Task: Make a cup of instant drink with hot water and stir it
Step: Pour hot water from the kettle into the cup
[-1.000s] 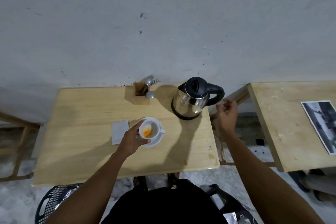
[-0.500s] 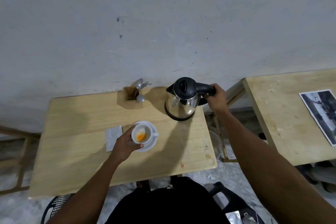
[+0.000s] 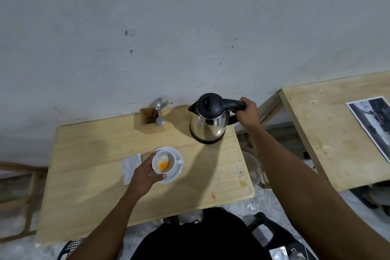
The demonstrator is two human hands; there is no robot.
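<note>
A white ceramic cup (image 3: 167, 156) holding orange powder (image 3: 163, 167) sits on a white saucer (image 3: 176, 175); a steel kettle with black lid and handle (image 3: 207, 129) stands upright behind it

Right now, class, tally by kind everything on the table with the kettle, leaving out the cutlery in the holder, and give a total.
kettle: 1
cup: 1
saucer: 1
packet: 1
holder: 1
Total: 5
</note>
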